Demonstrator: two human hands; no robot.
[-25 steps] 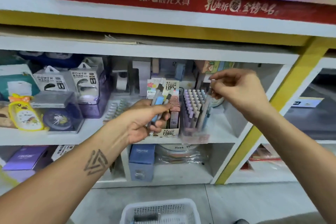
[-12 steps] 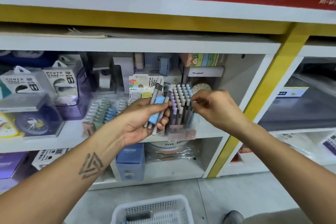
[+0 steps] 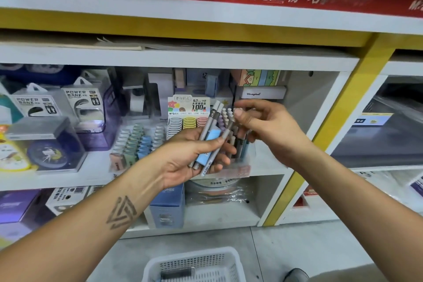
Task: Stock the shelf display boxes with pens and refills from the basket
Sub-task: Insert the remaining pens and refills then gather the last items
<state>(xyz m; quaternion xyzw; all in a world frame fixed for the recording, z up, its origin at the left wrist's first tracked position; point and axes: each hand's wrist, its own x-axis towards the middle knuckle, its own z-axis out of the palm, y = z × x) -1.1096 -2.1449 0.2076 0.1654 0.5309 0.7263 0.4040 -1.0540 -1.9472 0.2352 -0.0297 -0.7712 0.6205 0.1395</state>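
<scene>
Grey pens (image 3: 211,135) sit gripped in the left hand (image 3: 190,158) while the empty, loosely curled right hand (image 3: 263,126) reaches to pick one, probably for the clear display box (image 3: 242,167) at the shelf's front edge.

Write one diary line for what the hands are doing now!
left hand: holds pens | right hand: reaching toward them, fingers curled, empty | basket: on floor

Bare forearms, no sleeves — a dark triangular tattoo (image 3: 120,213) marks the left one.
</scene>
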